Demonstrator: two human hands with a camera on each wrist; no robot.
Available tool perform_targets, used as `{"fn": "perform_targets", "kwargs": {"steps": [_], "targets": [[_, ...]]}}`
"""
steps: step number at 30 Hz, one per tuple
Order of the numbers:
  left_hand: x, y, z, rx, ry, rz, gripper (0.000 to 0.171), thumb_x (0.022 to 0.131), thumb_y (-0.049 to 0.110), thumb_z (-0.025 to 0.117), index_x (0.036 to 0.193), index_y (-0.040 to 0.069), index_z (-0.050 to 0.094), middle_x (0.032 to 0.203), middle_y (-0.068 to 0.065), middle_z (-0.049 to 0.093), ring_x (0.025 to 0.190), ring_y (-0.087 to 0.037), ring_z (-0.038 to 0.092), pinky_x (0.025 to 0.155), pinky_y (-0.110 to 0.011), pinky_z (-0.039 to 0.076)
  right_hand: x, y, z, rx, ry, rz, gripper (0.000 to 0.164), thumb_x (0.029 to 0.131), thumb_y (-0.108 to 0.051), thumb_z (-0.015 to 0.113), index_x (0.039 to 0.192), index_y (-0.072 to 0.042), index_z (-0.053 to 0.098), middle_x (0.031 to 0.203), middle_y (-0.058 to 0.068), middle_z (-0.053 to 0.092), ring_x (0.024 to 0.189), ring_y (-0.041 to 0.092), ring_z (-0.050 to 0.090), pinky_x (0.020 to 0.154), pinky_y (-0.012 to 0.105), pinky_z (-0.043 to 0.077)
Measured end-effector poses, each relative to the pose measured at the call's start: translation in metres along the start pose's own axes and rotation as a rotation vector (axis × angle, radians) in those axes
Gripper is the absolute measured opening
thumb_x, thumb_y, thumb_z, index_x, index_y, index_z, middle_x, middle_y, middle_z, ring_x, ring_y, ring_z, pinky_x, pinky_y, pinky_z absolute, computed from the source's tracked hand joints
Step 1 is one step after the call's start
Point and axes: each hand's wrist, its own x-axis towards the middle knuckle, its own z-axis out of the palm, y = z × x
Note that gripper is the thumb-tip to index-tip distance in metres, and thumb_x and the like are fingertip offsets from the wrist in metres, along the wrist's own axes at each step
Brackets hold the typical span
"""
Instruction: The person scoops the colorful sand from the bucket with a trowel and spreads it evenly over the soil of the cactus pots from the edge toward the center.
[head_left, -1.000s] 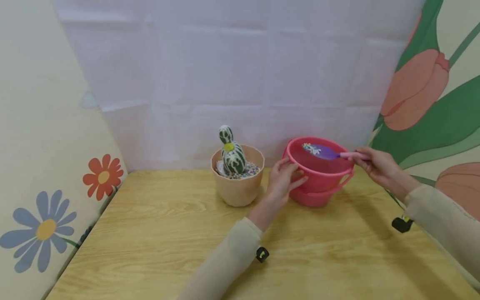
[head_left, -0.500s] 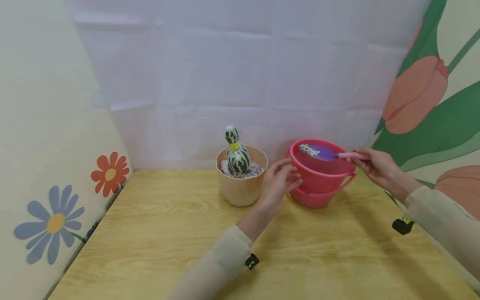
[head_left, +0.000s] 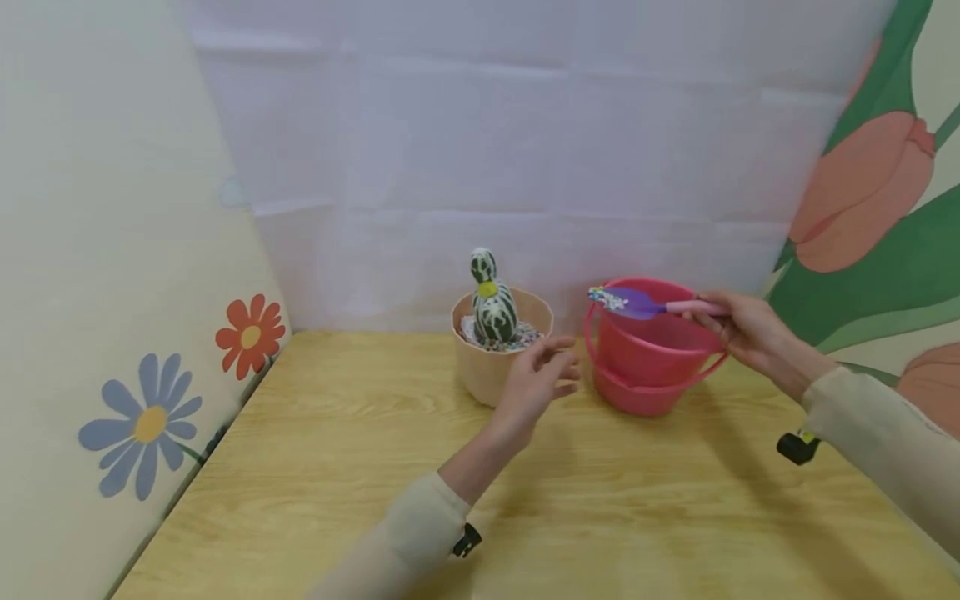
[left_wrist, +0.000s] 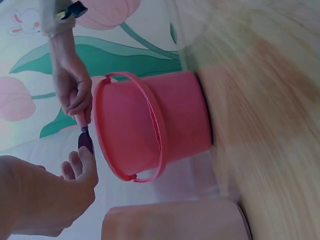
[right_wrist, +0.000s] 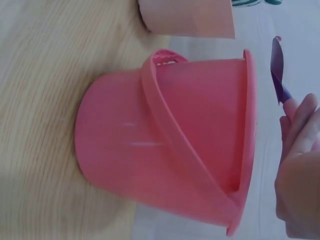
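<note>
My right hand (head_left: 750,333) grips the pink handle of a small trowel (head_left: 637,303) with a purple blade. Small multicoloured and white pebbles (head_left: 609,298) lie on the blade, which is held level above the left rim of a pink bucket (head_left: 645,375). In the right wrist view the trowel (right_wrist: 278,65) is past the bucket's mouth. My left hand (head_left: 528,387), fingers loosely bent and holding nothing, is in front of a peach flowerpot (head_left: 476,371), between it and the bucket. A striped green-and-white cactus (head_left: 495,317) with a yellow band stands in the pot among coloured pebbles.
Everything stands on a wood-grain table (head_left: 360,433). A white sheet (head_left: 450,150) hangs behind it, and walls with painted flowers (head_left: 150,425) flank both sides. The bucket's handle (left_wrist: 155,120) hangs down along its side.
My left hand has come off the bucket's rim and moved left toward the flowerpot. The loaded trowel has shifted left from over the bucket's middle to its left rim.
</note>
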Motion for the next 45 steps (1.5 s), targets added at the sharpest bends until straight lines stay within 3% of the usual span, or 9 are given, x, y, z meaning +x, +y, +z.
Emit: {"fn": "perform_targets", "kwargs": {"steps": [6, 8, 13, 16, 19, 22, 28, 34, 45], "targets": [[-0.010, 0.000, -0.016, 0.052, 0.088, 0.085, 0.028, 0.100, 0.006, 0.059, 0.127, -0.002, 0.062, 0.108, -0.017, 0.063, 0.091, -0.024, 0.066, 0.087, -0.039, 0.059, 0.017, 0.005, 0.013, -0.031, 0.032, 0.011, 0.022, 0.107, -0.005, 0.049, 0.111, 0.008, 0.066, 0.104, 0.027, 0.070, 0.091, 0.027, 0.074, 0.083, 0.025, 0.058], [-0.013, 0.000, -0.022, 0.050, 0.160, 0.165, 0.026, 0.100, 0.004, 0.058, 0.125, -0.003, 0.061, 0.109, -0.019, 0.062, 0.091, -0.025, 0.065, 0.086, -0.035, 0.059, 0.024, 0.008, 0.019, -0.038, 0.039, 0.012, 0.025, 0.107, -0.004, 0.050, 0.098, 0.007, 0.070, 0.101, 0.027, 0.071, 0.087, 0.027, 0.075, 0.080, 0.025, 0.059], [-0.016, 0.007, -0.038, 0.066, 0.391, 0.384, 0.020, 0.101, 0.000, 0.054, 0.119, -0.003, 0.060, 0.110, -0.020, 0.060, 0.093, -0.033, 0.065, 0.084, -0.038, 0.060, 0.039, 0.016, 0.034, -0.009, 0.067, 0.032, 0.023, 0.105, -0.003, 0.054, 0.093, 0.005, 0.071, 0.098, 0.025, 0.072, 0.083, 0.025, 0.075, 0.078, 0.025, 0.060], [-0.013, 0.010, -0.047, 0.123, 0.533, 0.430, 0.021, 0.100, 0.003, 0.054, 0.119, -0.001, 0.061, 0.111, -0.016, 0.059, 0.095, -0.031, 0.064, 0.083, -0.040, 0.059, 0.049, 0.021, 0.044, 0.019, 0.067, 0.048, 0.022, 0.104, -0.001, 0.055, 0.094, 0.006, 0.073, 0.100, 0.025, 0.072, 0.086, 0.025, 0.075, 0.081, 0.025, 0.059], [-0.009, 0.010, -0.055, 0.194, 0.640, 0.419, 0.026, 0.099, 0.009, 0.058, 0.125, 0.001, 0.061, 0.118, -0.013, 0.056, 0.102, -0.028, 0.061, 0.086, -0.040, 0.057, 0.061, 0.026, 0.054, 0.022, 0.032, 0.042, 0.024, 0.105, 0.000, 0.052, 0.100, 0.008, 0.074, 0.106, 0.026, 0.071, 0.094, 0.026, 0.074, 0.087, 0.025, 0.056], [-0.005, 0.007, -0.060, 0.241, 0.685, 0.336, 0.040, 0.099, 0.019, 0.064, 0.135, 0.004, 0.055, 0.127, -0.012, 0.047, 0.112, -0.027, 0.052, 0.091, -0.039, 0.051, 0.071, 0.030, 0.062, 0.015, 0.022, 0.029, 0.025, 0.105, 0.001, 0.050, 0.103, 0.010, 0.074, 0.111, 0.027, 0.069, 0.099, 0.027, 0.072, 0.090, 0.024, 0.055], [0.003, -0.001, -0.064, 0.228, 0.626, 0.132, 0.061, 0.094, 0.021, 0.072, 0.147, 0.008, 0.046, 0.136, -0.015, 0.041, 0.120, -0.031, 0.044, 0.097, -0.041, 0.049, 0.087, 0.037, 0.074, 0.014, 0.081, 0.059, 0.022, 0.103, 0.001, 0.054, 0.100, 0.008, 0.074, 0.111, 0.026, 0.068, 0.097, 0.025, 0.073, 0.087, 0.022, 0.055], [0.004, -0.003, -0.065, 0.196, 0.579, 0.123, 0.061, 0.094, 0.016, 0.072, 0.149, 0.007, 0.045, 0.139, -0.013, 0.041, 0.122, -0.032, 0.045, 0.097, -0.042, 0.051, 0.097, 0.041, 0.080, 0.013, 0.131, 0.079, 0.019, 0.101, 0.002, 0.058, 0.096, 0.007, 0.075, 0.115, 0.027, 0.065, 0.096, 0.027, 0.073, 0.089, 0.024, 0.055], [0.002, 0.003, -0.072, 0.163, 0.596, 0.073, 0.062, 0.093, 0.011, 0.072, 0.149, 0.007, 0.045, 0.141, -0.012, 0.040, 0.122, -0.030, 0.046, 0.097, -0.041, 0.051, 0.110, 0.045, 0.090, 0.018, 0.133, 0.126, 0.016, 0.100, 0.002, 0.060, 0.098, 0.007, 0.075, 0.117, 0.026, 0.064, 0.103, 0.028, 0.071, 0.089, 0.024, 0.054]]}}
